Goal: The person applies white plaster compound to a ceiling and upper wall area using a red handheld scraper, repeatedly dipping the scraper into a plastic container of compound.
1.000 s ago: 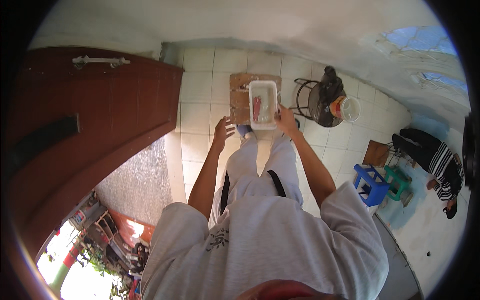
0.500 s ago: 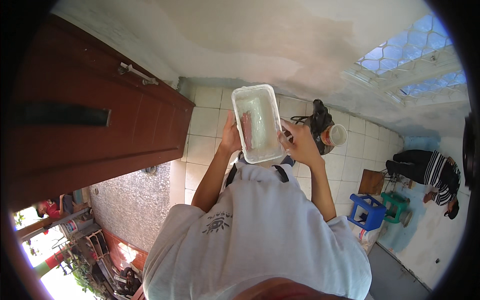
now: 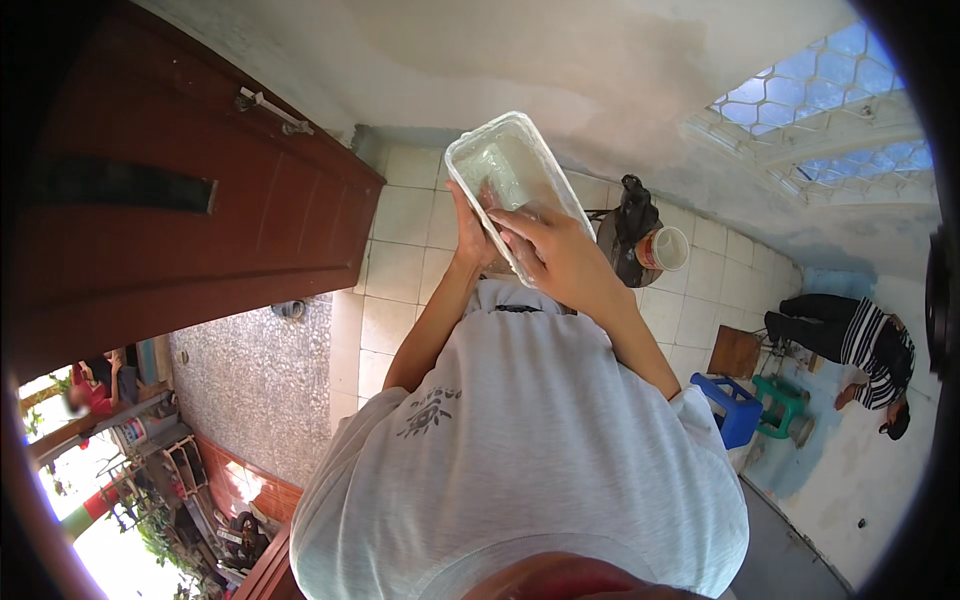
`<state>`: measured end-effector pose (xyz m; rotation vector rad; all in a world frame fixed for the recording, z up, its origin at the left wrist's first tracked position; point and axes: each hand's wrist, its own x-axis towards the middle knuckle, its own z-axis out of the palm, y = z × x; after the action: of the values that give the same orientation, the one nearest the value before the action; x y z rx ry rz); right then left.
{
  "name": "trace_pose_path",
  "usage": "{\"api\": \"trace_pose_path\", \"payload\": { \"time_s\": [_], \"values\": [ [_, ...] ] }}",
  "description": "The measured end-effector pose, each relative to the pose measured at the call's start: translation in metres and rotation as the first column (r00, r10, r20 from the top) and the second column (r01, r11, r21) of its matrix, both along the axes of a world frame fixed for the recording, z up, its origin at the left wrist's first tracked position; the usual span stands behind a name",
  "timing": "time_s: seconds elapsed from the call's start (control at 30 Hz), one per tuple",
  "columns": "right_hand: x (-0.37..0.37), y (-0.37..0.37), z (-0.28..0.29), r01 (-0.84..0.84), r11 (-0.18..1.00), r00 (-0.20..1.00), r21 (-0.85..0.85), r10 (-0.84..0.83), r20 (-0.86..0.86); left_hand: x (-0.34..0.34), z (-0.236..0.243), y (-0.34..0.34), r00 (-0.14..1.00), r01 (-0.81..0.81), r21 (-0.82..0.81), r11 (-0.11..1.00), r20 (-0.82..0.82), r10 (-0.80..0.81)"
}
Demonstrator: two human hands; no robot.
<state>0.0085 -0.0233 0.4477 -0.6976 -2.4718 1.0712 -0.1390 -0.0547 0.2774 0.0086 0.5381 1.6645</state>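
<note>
A white rectangular plastic tub [image 3: 470, 147], with whitish residue on its rim and walls, is tilted in front of my chest. My left hand [image 3: 471, 230] holds it by the left side, fingers along the outer wall and partly hidden beneath it. Over the near end reaches my right hand [image 3: 560, 258], its fingers apart and pointing left into the tub. Those fingertips are close to the left inner wall; I cannot tell whether they touch it. Nothing shows in the right hand.
A dark red door [image 3: 250, 215] stands at left. On the tiled floor are a black plastic bag [image 3: 633, 215] and a white bucket [image 3: 664, 248]. At right are a blue stool [image 3: 732, 412], a green stool [image 3: 775, 405] and a person in a striped top [image 3: 868, 330]. Another person in red is outside.
The tub has turned counter-clockwise, its far end swinging left and away. My right hand has left the right rim and moved left over the tub's near end.
</note>
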Motion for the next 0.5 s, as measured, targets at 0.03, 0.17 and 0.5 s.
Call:
{"api": "trace_pose_path", "payload": {
  "time_s": [0.03,0.17,0.5],
  "values": [
    [0.003,0.005,-0.005,0.002,1.000,1.000,-0.002,-0.002,0.002,0.004,0.005,-0.001,1.000,0.002,-0.002,1.000,0.002,-0.002],
    [0.007,0.012,-0.009,-0.039,0.999,0.999,-0.027,0.039,0.029,0.006,-0.017,-0.008,0.999,0.019,-0.033,0.999,-0.028,-0.020],
    [0.000,0.018,-0.017,0.043,0.998,0.991,0.047,-0.048,0.122,0.016,-0.007,-0.007,0.999,0.012,0.019,1.000,-0.052,-0.011]
  ]
}}
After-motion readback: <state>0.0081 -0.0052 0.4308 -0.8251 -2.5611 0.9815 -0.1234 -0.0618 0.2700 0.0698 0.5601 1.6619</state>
